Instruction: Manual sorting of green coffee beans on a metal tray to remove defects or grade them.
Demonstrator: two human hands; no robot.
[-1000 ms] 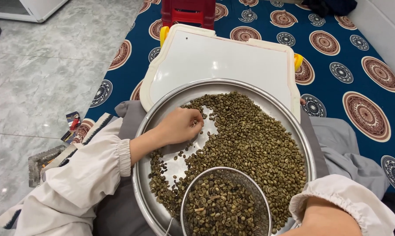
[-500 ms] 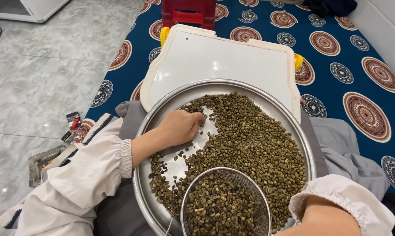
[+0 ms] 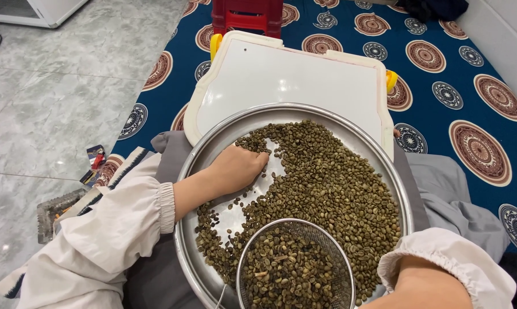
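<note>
The right hand lies below the bottom edge; only its forearm and white cuff (image 3: 447, 257) show. The wire sieve (image 3: 296, 269) is cut off at that edge. The left hand (image 3: 235, 169) hides its fingertips among the beans (image 3: 333, 183). The red stool (image 3: 247, 14) is cropped at the top.

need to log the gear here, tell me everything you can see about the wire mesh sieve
The wire mesh sieve is round, with a thin metal rim and fine grey mesh. It sits low in the big round metal tray, over the spread of greenish-brown beans, and is itself filled with the same beans plus a few pale bits. Its near edge is cut off by the frame; a thin wire part shows at its lower left. The left hand rests on the beans farther up, apart from it. No hand visibly grips it.
</note>
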